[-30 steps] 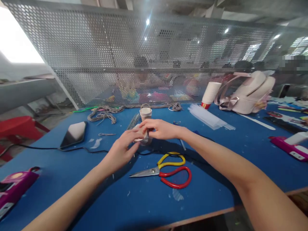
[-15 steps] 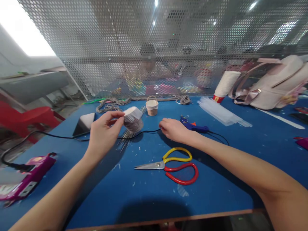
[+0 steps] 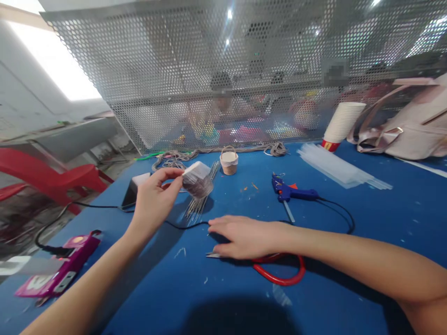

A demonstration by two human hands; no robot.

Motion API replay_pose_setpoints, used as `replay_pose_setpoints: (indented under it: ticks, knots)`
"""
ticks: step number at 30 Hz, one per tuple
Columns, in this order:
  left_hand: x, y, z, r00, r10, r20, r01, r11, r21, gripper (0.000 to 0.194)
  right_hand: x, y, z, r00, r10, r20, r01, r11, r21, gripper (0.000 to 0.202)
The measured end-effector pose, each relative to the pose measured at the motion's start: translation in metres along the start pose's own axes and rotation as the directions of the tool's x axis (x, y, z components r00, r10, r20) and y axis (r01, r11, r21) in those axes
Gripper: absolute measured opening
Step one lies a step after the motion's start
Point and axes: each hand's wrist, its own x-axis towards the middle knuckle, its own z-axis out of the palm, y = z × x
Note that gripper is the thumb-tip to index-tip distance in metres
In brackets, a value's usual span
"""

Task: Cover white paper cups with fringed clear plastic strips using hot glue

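Note:
My left hand [image 3: 159,193] pinches the rim of a small cup wrapped in sheer mesh [image 3: 198,179], tilted above a bundle of thin wires [image 3: 194,209]. Palm down, my right hand [image 3: 240,236] lies over the scissors [image 3: 279,279], covering the pivot and most of the yellow handle; the red handle loop and blade tip show. Its fingers are stretched, the thumb apart, beside the black cable [image 3: 185,227]. Behind them stands a small basket-like cup with a handle [image 3: 229,164]. A blue glue gun [image 3: 293,191] with a glue stick rests right of it.
A purple power strip [image 3: 66,267] and a phone [image 3: 134,190] are on the left. Grey cord [image 3: 209,150] runs along the perforated screen [image 3: 167,83]. White mesh sheets [image 3: 342,165], stacked paper cups [image 3: 344,122] and a pink bag [image 3: 415,125] are at the right. People show behind the screen.
My right hand has moved from the cable near the glue gun down onto the scissors, and its fingers have spread. My left hand still holds the wrapped cup. The view has shifted somewhat.

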Motion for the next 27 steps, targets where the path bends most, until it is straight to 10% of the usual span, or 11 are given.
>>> replay_pose_setpoints:
  ticks: [7, 11, 15, 20, 27]
  knots:
    - [0.010, 0.004, 0.020, 0.998, 0.048, 0.039, -0.045, 0.995, -0.091, 0.012, 0.013, 0.005, 0.001, 0.988, 0.037, -0.149, -0.032, 0.999, 0.036, 0.028]
    - [0.006, 0.009, 0.033, 0.993, 0.051, 0.105, -0.044, 0.997, -0.067, 0.014, 0.012, 0.007, -0.001, 0.976, -0.194, -0.098, 0.206, 0.969, 0.139, 0.035]
    - [0.001, 0.013, 0.040, 0.986, 0.060, 0.158, -0.059, 0.998, -0.013, 0.018, 0.000, 0.017, -0.021, 0.920, 0.091, -0.381, 0.003, 0.971, 0.239, 0.038]
    - [-0.002, 0.011, 0.050, 0.966, 0.067, 0.249, -0.069, 0.998, 0.002, 0.025, -0.021, 0.045, -0.034, 0.841, 0.338, -0.422, -0.223, 0.928, 0.299, 0.032]
    - [-0.011, 0.002, 0.064, 0.962, 0.150, 0.228, -0.150, 0.989, -0.015, 0.026, -0.040, 0.029, -0.007, 0.906, 0.085, -0.415, -0.073, 0.996, 0.046, 0.026]
